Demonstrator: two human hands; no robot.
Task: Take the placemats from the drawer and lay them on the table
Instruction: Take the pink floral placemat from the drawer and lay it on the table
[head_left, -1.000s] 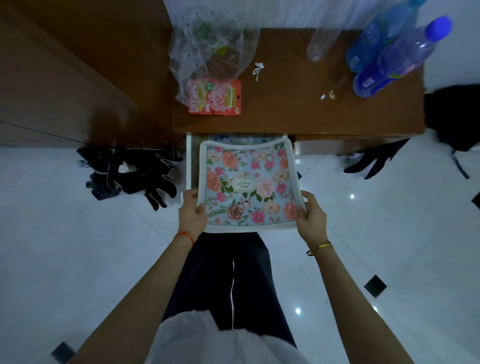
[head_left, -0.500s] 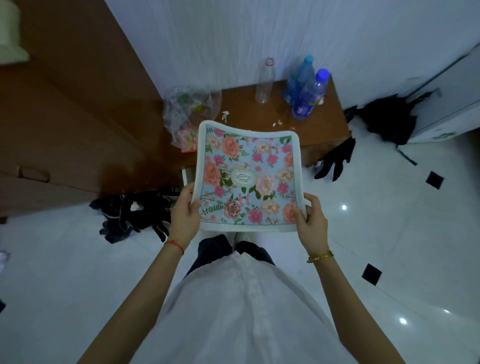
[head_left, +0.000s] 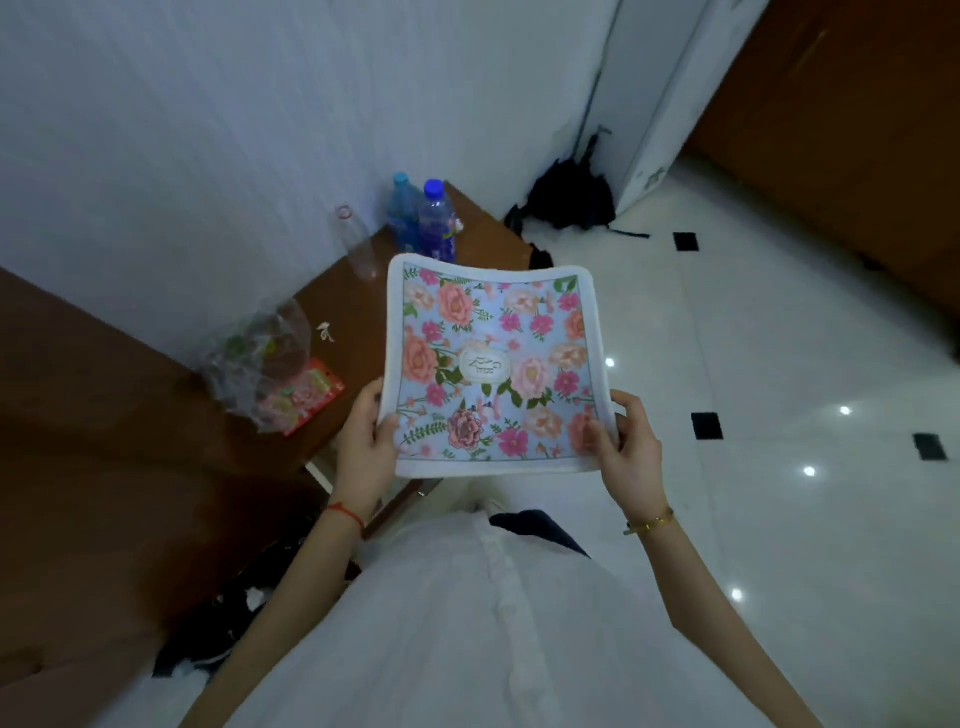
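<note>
White tiled floor (head_left: 779, 364) spreads beneath the person, whose left hand (head_left: 363, 441) and right hand (head_left: 631, 447) each pinch a near corner of the floral placemat (head_left: 493, 364) (kept level and clear of the body, presumably for carrying), beside the cluttered wooden table (head_left: 353, 322).

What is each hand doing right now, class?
Left hand: closed on the placemat's near left corner.
Right hand: closed on the placemat's near right corner.
</note>
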